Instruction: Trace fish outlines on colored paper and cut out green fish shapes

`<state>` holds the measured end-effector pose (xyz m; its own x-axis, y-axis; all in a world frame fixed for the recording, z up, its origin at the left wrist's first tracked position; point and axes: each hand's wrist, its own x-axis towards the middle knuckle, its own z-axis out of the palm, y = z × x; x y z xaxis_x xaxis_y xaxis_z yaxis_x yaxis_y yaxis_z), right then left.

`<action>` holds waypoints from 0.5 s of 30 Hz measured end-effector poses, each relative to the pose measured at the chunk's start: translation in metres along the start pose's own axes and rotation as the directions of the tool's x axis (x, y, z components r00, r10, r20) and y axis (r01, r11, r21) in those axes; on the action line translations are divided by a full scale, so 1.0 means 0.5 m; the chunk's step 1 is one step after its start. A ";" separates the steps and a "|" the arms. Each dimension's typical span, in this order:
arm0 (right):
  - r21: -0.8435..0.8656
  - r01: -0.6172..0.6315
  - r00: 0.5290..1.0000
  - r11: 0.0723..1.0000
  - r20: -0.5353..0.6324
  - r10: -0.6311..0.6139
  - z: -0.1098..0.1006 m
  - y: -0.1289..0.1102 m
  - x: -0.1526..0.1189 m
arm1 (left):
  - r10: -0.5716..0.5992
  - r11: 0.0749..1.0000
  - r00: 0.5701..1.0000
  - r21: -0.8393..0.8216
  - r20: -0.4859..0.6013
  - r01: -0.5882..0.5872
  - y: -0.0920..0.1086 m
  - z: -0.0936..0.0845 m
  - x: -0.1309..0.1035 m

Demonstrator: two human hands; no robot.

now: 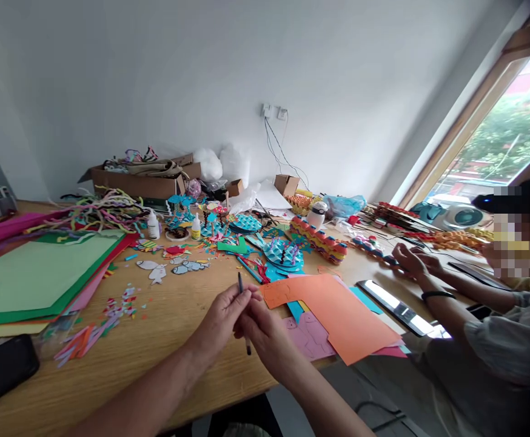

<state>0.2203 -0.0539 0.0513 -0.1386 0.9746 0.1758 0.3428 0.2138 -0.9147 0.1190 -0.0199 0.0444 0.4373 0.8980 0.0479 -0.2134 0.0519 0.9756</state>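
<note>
My left hand (222,315) and my right hand (265,325) meet over the front of the wooden table. A dark pen (241,282) stands upright between them, its upper end above the fingers and its lower end below. The left fingers close round the pen. My right hand is closed against the left one; its inner fingers are partly hidden. Just right of the hands lies an orange paper sheet (333,309) with a cut-out edge and drawn lines, over a pink sheet (308,340) with pencil outlines.
Coloured paper (42,273) is stacked at left, near a black phone (5,370). Fish cutouts (156,270), glue bottles (153,226) and paper crafts (283,255) lie further back. A person's hands (413,261) rest at right, behind a tablet (396,306).
</note>
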 end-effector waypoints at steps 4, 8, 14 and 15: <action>-0.116 -0.084 0.988 0.990 0.118 0.098 0.012 0.007 0.051 | -0.026 0.995 0.992 0.093 -0.121 0.037 0.010 -0.042 0.024; -0.427 -0.116 0.986 0.897 0.057 0.154 -0.020 0.023 0.122 | -0.001 0.987 0.965 0.153 -0.261 0.043 0.002 -0.065 0.027; -0.670 -0.275 0.941 0.689 -0.040 0.337 -0.124 0.086 0.230 | 0.006 0.944 0.985 0.324 0.170 -0.061 -0.016 0.030 -0.040; -0.710 -0.292 0.929 0.641 -0.050 0.368 -0.137 0.094 0.244 | 0.018 0.932 0.969 0.346 0.247 -0.106 -0.020 0.056 -0.051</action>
<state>0.2833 0.0795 0.0548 0.0439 0.9870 -0.1547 0.9198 -0.1004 -0.3794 0.1344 -0.0556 0.0396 0.6353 0.7634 0.1171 0.0572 -0.1977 0.9786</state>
